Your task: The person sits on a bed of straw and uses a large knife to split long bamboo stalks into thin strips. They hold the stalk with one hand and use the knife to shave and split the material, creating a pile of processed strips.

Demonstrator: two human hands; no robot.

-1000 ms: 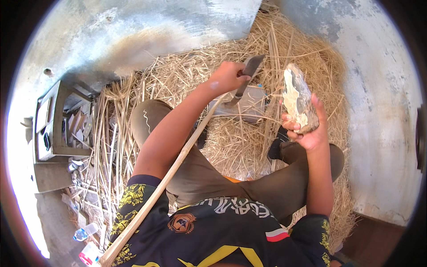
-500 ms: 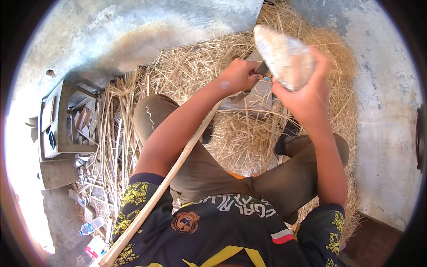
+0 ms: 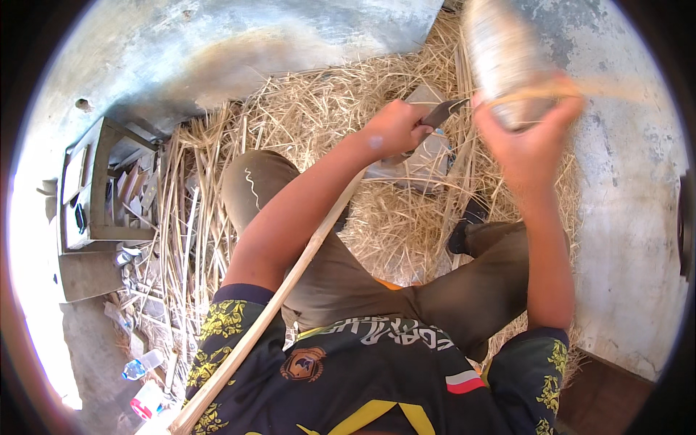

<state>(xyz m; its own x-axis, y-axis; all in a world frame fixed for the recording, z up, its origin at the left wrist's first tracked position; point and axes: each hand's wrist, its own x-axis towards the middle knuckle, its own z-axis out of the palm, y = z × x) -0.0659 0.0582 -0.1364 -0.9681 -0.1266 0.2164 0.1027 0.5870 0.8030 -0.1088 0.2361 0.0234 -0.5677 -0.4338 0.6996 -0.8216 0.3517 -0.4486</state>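
Straw (image 3: 326, 109) covers a bare concrete floor (image 3: 623, 217) where a person sits with knees apart, seen from a head-worn camera looking down.

At the lower left edge, among scraps beside the straw, lie 2 small packages: a clear plastic bottle with a blue label (image 3: 139, 366) and, just below it, a flat white packet with a red patch (image 3: 147, 399). Above them stands an open wooden crate (image 3: 90, 188) holding what look like tools, too small to tell apart.

The left hand (image 3: 395, 129) is closed in a fist around the handle of a dark-bladed knife (image 3: 444, 112), whose blade points toward the right hand. A long pale wooden stick (image 3: 290, 283) runs from the lower left, across the lap, up to just under the left wrist.

The right hand (image 3: 523, 141) is raised near the top of the frame, fingers wrapped around the lower end of a pale, rounded, stone-like lump (image 3: 500, 54). The lump is motion-blurred; its surface appears grey-white with faint bands, and a straw-coloured streak crosses it just above the fingers. It is held in the air, above the straw and close beside the knife tip.

A flat grey slab (image 3: 424, 163) lies on the straw beneath the left hand.
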